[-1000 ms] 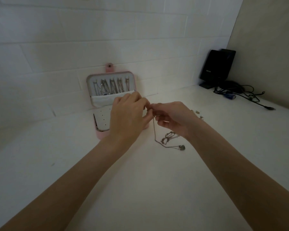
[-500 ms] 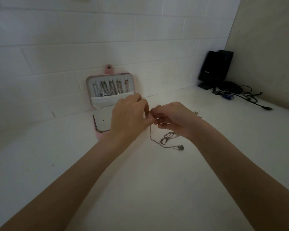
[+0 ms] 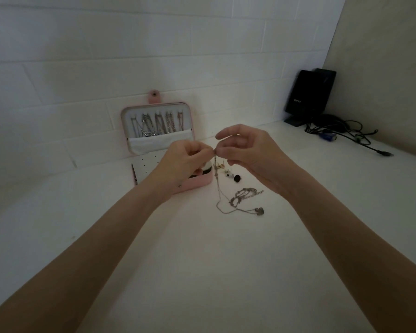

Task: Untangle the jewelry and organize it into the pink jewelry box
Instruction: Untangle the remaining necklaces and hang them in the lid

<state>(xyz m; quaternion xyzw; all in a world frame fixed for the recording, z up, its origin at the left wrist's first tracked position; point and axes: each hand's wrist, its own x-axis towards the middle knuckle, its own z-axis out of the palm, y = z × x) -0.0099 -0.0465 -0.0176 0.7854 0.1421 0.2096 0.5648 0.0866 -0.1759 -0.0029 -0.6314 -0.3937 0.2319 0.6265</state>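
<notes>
In the head view, the left hand (image 3: 186, 159) and the right hand (image 3: 247, 152) meet above the white table (image 3: 202, 272), a little beyond its middle. The left hand has its fingers curled and pinches the top end of a thin chain (image 3: 217, 188). The right hand seems to pinch the same end with thumb and one finger, while its other fingers are spread loosely; the exact contact is too small to be sure. From the pinch the chain hangs down toward 6 o'clock and reaches the table, where its lower part lies in a loop beside a tangled bracelet (image 3: 245, 194) and ends at a small dark pendant (image 3: 259, 211). I cannot tell if chain and bracelet are really knotted together or only touch. The pink box (image 3: 197, 182) stands open at 9 o'clock from the chain, partly behind the left hand, with its lid (image 3: 156, 127) leaning on the wall and several necklaces already hanging in it. Small earrings (image 3: 228, 173) lie just beside the box, at 12 o'clock from the bracelet. The risk I see: if the hands lift higher now, the chain may drag the bracelet and tighten a knot, or sweep the earrings away. A hard pull can also break such a fine chain, and a weak pinch lets it fall back into the pile. A black speaker (image 3: 309, 94) and cables (image 3: 346, 133) are well apart at 2 o'clock.
</notes>
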